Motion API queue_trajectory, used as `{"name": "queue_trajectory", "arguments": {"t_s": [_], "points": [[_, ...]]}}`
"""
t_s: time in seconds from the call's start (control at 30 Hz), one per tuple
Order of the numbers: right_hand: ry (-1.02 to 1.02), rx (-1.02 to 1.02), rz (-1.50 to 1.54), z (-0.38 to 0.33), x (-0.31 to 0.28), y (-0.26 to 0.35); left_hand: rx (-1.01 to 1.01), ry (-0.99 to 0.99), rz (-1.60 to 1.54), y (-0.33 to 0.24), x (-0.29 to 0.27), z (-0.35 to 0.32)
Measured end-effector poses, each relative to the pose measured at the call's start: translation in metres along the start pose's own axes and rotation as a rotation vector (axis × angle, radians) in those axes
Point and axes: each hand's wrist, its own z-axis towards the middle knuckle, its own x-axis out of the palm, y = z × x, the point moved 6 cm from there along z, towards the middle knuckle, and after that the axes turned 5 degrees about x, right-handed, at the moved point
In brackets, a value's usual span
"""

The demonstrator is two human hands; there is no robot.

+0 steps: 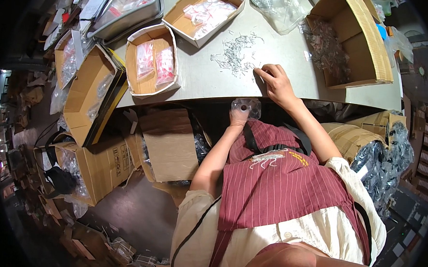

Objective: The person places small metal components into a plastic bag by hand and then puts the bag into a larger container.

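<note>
At the near edge of the table, my left hand (238, 117) is closed around a clear plastic bag (255, 106). A dark round piece with a lighter centre shows in the middle of the bag. Just above the tabletop's front part, my right hand (277, 84) has its fingers curled, with thumb and forefinger tips at the right side of a loose pile of small silver screws (235, 52). Whatever lies between those fingertips is too small to make out.
Two cardboard trays (150, 94) (169, 21) with small red-and-white bags stand left of the pile. On the right, an open carton (373, 50) holds many small pieces. A large clear bag of screws (283, 14) lies behind. Cartons (170, 143) stand below the table.
</note>
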Motion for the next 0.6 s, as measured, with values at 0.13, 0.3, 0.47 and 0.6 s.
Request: {"name": "queue_trajectory", "arguments": {"t_s": [0.13,0.3,0.47,0.6], "points": [[-0.037,-0.028,0.02,-0.006,-0.004,0.0,-0.057,0.027,0.002,-0.001,0.0,0.001],[-0.041,0.049,0.127,-0.011,-0.007,-0.009,-0.022,0.01,-0.009,0.002,0.002,0.0],[-0.116,0.07,0.125,-0.002,-0.01,-0.011,0.013,0.004,0.034,0.004,0.005,-0.001],[-0.011,0.005,0.088,-0.003,-0.004,-0.001,-0.035,0.025,0.007,-0.001,0.0,0.001]]}}
